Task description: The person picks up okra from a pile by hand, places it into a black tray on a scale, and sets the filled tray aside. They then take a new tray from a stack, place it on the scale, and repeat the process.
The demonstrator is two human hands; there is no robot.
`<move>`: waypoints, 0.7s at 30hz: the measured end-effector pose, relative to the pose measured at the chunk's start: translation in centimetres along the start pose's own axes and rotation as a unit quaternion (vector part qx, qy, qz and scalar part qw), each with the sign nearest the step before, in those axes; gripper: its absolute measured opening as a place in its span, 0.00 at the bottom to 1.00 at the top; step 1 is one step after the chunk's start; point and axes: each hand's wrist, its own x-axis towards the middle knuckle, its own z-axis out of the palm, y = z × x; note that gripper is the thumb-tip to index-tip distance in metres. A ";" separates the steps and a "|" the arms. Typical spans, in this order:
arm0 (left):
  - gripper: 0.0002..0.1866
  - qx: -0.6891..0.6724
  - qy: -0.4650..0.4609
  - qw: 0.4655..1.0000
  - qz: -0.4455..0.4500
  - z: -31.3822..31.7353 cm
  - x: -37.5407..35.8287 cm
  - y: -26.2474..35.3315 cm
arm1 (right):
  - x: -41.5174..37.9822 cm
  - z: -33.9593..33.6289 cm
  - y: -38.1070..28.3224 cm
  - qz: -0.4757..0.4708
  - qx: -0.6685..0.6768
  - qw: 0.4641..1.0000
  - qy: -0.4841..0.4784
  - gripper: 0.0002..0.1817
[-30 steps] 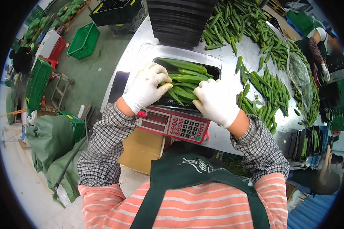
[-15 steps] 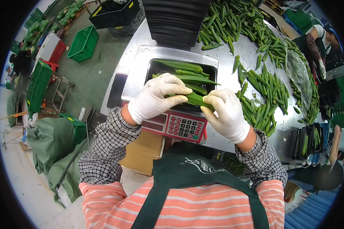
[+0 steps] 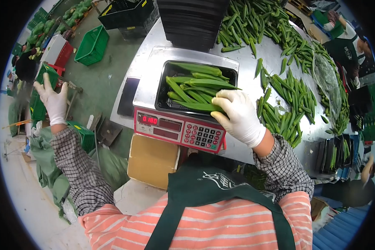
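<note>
A black tray (image 3: 160, 92) of green okra pods (image 3: 198, 85) rests on the metal plate of a red scale (image 3: 175, 130), whose lit display reads 0.180. My right hand (image 3: 239, 116), in a white glove, is at the tray's right front corner. Its fingers are bent with thumb and forefinger apart, touching the end of the front okra pod. Far to the left, my left hand (image 3: 53, 99), also gloved, is raised away from the scale with its fingers spread and nothing in it.
Loose okra (image 3: 289, 98) lies over the right of the metal table (image 3: 243, 66). Stacked black trays (image 3: 192, 23) stand behind the scale. A cardboard box (image 3: 152, 160) is below the table edge. A green crate (image 3: 91, 45) sits on the floor. A co-worker (image 3: 348, 50) is at the far right.
My left hand has let go of the okra and swung far left, its fingers now spread. The pod lies at the tray's front edge, with my right hand still near its end. The display now shows.
</note>
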 end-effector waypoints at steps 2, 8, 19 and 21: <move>0.35 -0.028 -0.039 0.998 -0.035 0.6 -0.3 -3.9 | 0.3 -0.6 0.8 0.009 0.039 0.999 0.036 0.11; 0.26 -0.075 -0.047 0.992 -0.090 1.3 -3.9 -6.2 | 1.4 1.0 1.6 0.053 -0.120 0.980 -0.152 0.05; 0.09 -0.309 -0.153 0.935 -0.085 0.9 -4.8 2.8 | 3.1 3.7 1.5 0.093 -0.125 0.981 -0.111 0.09; 0.08 -0.335 -0.134 0.928 -0.089 -0.2 -3.9 4.7 | 2.7 2.6 1.4 0.041 -0.100 0.994 -0.026 0.07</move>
